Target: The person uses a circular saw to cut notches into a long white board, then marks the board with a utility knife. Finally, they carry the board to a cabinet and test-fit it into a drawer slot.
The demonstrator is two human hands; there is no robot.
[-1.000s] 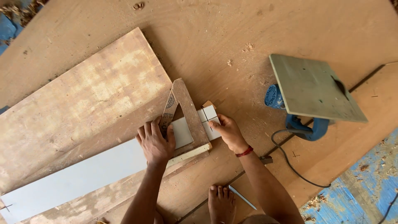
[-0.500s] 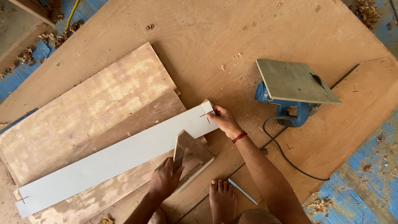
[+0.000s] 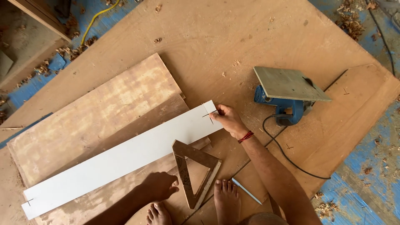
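Here the person crouches over a big plywood sheet (image 3: 233, 37) on the floor, bare feet (image 3: 225, 196) at six o'clock. The long white strip (image 3: 121, 156) lies across stacked boards (image 3: 91, 112), its long axis running from eight o'clock, where one marked end sits, up to two o'clock. The right hand (image 3: 227, 120) is on that upper end, fingers curled and pinching the corner right by the pencil marks; whether a pencil is tucked in there I cannot tell. The left hand (image 3: 160, 186) rests loosely half open, palm down, on the lower board, touching the near edge of the wooden triangle (image 3: 195, 171) at its three o'clock without gripping it. The triangle lies just below the strip, so the left hand is nearer to it. A blue power saw (image 3: 287, 93) lies well apart at the right hand's three o'clock.
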